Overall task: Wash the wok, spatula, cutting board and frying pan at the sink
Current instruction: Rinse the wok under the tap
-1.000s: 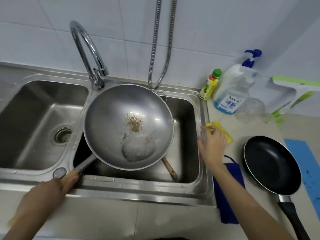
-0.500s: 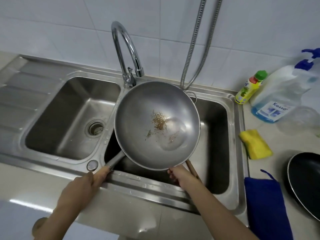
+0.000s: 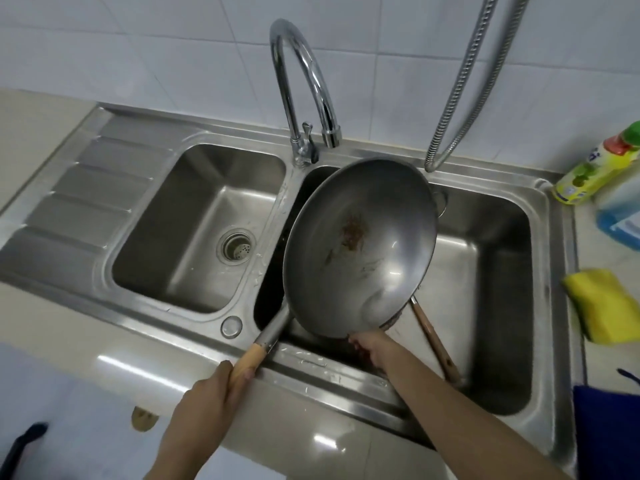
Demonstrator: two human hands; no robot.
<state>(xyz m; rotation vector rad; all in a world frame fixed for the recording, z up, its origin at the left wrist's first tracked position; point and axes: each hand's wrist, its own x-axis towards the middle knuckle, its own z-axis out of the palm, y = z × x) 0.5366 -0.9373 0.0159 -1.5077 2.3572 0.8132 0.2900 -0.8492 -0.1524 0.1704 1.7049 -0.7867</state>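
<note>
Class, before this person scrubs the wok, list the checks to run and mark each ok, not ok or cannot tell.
1. Left hand grips the wok handle: ok.
2. Wok over the right basin: ok.
3. Right hand steadies the wok's near rim: cannot tell, fingers hidden.
4. Sponge in hand: not ok, it lies on the counter.
5. Faucet running: not ok, no stream visible.
6. Residue cleared: not ok, brown bits remain.

Both forearms reach forward from the bottom edge. The left hand (image 3: pixel 207 393) has its fingers curled in a tight grip, thumb on top. The right hand (image 3: pixel 372 346) reaches further, its wrist bent (fingers largely hidden, so their pose cannot be told).
</note>
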